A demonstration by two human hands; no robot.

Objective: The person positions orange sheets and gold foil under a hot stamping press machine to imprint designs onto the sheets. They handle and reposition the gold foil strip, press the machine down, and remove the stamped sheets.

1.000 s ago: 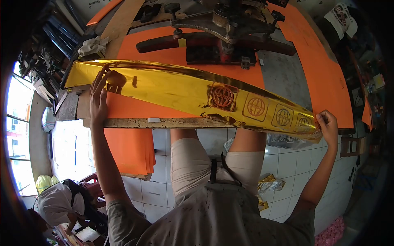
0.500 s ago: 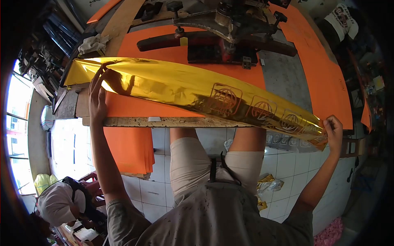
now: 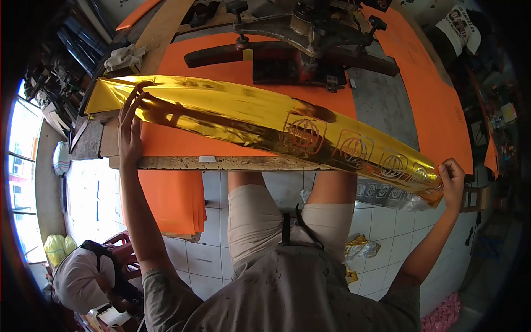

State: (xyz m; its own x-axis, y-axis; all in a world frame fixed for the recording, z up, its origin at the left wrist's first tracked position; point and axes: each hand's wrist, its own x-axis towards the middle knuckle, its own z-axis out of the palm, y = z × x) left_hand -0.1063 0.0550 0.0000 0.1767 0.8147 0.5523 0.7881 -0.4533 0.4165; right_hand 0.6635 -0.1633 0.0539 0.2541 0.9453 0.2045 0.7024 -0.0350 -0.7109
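A long strip of shiny gold foil (image 3: 232,110) slants across the work table, higher at the left and lower at the right. Its right half carries a row of see-through stamped emblems. My left hand (image 3: 131,130) has its fingers over the foil near the left end, holding it by the lower edge. The far right end is pinched between thumb and fingers of my right hand (image 3: 452,180), past the table's front edge. Beneath the foil lies an orange sheet (image 3: 215,55). Beyond it stands a dark metal press (image 3: 304,33) with knobs and a crossbar.
More orange sheets (image 3: 437,94) lie at the right, and a stack (image 3: 171,202) hangs below the table's worn front edge (image 3: 232,163). A crumpled cloth (image 3: 124,58) sits at the left. Foil scraps (image 3: 362,249) lie on the tiled floor. Another person (image 3: 88,276) is at lower left.
The foil's surface has turned slightly, and another stamped emblem shows near my right hand. Both hands keep their hold at nearly the same places. The person at lower left has shifted a little.
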